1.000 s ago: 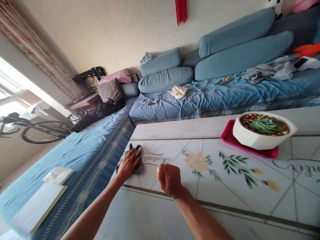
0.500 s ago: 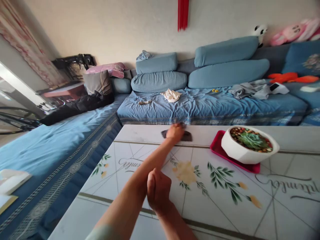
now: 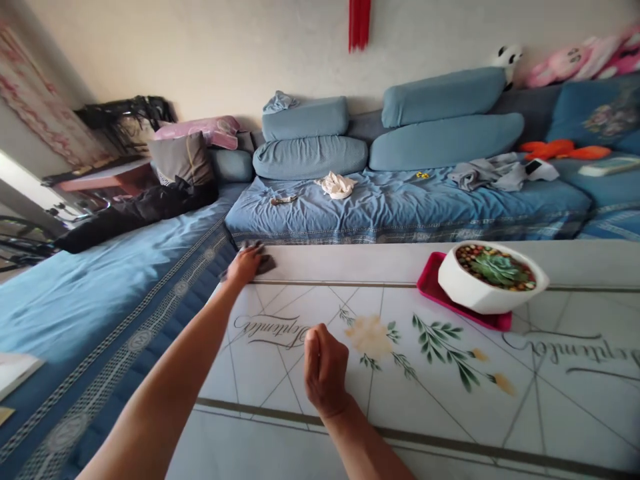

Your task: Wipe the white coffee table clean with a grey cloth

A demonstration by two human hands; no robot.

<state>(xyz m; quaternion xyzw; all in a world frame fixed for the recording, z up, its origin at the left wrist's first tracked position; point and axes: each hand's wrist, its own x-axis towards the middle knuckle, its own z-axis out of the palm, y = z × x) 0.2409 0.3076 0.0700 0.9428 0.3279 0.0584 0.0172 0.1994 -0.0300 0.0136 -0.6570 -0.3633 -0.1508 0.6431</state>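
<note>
My left hand (image 3: 244, 264) reaches out to the far left corner of the table (image 3: 320, 261). Under and around its fingers is a dark grey cloth (image 3: 267, 265), pressed against the tabletop and slightly blurred. Closer to me, my right hand (image 3: 326, 370) is closed in a fist above the printed flowers in the middle of the table, with nothing showing in it. Whether the fist rests on the surface, I cannot tell.
A white pot (image 3: 493, 280) with a succulent stands on a pink-red tray (image 3: 433, 277) at the table's right. Beyond the table runs a blue-covered sofa (image 3: 300, 220) bearing a crumpled cream cloth (image 3: 337, 185) and grey clothing (image 3: 487, 173). More sofa lies along the left.
My left hand has slid left along the table's far edge with the cloth, from near the middle to the corner. The right fist has barely moved. The view has shifted slightly.
</note>
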